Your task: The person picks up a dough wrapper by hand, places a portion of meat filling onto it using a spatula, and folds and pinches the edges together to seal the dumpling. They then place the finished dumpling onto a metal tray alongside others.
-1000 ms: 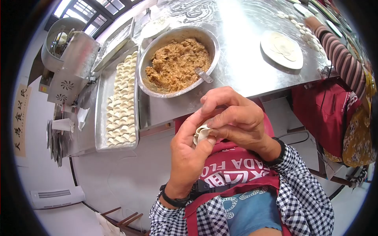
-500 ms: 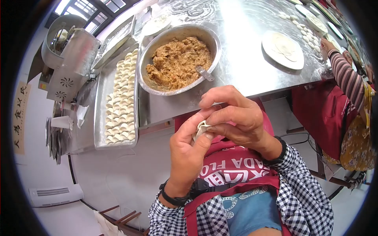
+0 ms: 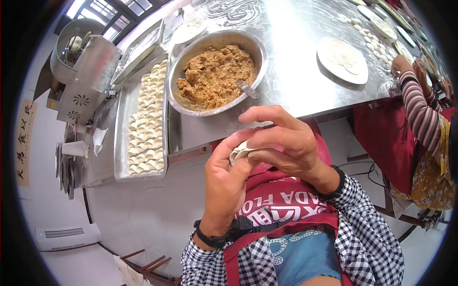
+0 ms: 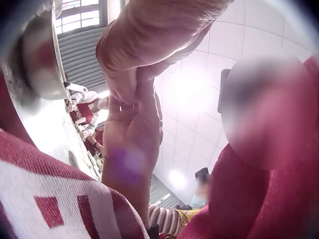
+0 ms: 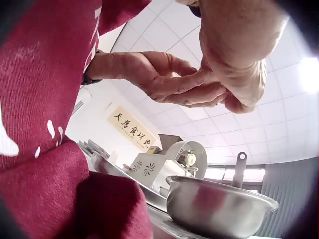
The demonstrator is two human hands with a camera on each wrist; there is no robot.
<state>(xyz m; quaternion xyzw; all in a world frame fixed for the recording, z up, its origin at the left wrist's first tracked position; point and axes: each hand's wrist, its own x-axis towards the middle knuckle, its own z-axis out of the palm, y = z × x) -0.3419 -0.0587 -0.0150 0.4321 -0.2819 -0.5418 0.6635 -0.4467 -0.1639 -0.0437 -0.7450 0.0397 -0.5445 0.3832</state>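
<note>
Snugly, the folded dough (image 3: 238,152) lies between two pinching hands, nearer the left hand (image 3: 222,178), its long side slanting toward the right hand (image 3: 304,145).

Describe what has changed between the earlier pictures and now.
The piece of dough has shifted slightly up and left in the head view, pinched throughout by the left hand and right hand. At the right, the striped sleeve and its hand have moved down the picture. The bowl, tray and plate have stayed put.
</note>
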